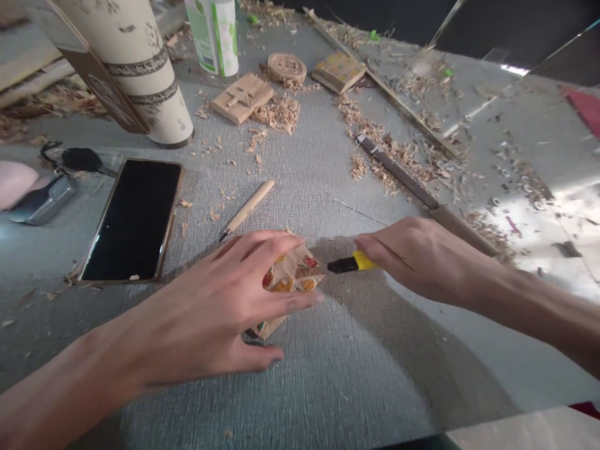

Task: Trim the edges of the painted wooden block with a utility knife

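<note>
counter (pixel 328 375): grey mat, strewn with shavings (pixel 281 112).
left hand (pixel 220 312): fingers spread wide, laid over wood block (pixel 293 275).
right hand (pixel 417 256): closed round knife (pixel 351 264).
wood block: painted, mid-counter; likely light, stiff; hold by edges.
knife: yellow, tip beside wood block.

This looks like a hobby woodcarving bench in a small workshop. Pale wood shavings (pixel 281 112) lie scattered over the grey work mat (pixel 304 350), thickest toward the upper middle and right of the frame. Up there sit carved wooden blocks (pixel 241 97) and a round carved piece (pixel 287 67). A wooden-handled carving tool (pixel 247 209) lies at centre, a long file (pixel 398 172) right of it, and a yellow craft knife (pixel 351 262) below.
</note>
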Tool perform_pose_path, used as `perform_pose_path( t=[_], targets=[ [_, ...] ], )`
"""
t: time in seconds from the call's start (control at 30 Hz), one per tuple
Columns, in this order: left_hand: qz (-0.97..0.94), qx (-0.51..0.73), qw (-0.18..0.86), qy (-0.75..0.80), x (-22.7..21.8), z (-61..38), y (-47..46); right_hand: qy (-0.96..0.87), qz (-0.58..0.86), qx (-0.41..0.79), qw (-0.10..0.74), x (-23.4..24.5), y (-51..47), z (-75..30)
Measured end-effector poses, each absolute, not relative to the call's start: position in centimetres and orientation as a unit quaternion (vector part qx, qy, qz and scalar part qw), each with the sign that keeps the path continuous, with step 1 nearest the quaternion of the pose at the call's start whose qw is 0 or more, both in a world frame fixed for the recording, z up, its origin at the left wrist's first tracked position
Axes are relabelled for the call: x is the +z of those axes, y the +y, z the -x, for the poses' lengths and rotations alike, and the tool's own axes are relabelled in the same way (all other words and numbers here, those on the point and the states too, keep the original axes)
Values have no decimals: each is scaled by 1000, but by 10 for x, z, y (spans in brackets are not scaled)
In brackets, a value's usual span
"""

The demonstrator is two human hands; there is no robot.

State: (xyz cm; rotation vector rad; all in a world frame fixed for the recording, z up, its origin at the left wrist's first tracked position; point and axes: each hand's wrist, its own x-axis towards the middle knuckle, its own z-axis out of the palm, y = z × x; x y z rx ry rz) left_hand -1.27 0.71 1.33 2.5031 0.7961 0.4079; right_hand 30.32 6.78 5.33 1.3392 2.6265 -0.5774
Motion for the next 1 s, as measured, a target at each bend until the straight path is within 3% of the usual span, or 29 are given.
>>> perform_pose_path(
  t=[0.2, 0.47, 1.0],
  targets=[
    [-921, 138, 262, 254, 16, 22, 11, 866, -432, -223, 121, 63, 87, -296],
    [-897, 182, 186, 358, 7, 17, 10, 871, -421, -196, 161, 63, 74, -292],
    [-923, 174, 123, 320, 3, 14, 12, 877, -389, -148, 241, 66, 46, -270]
  ],
)
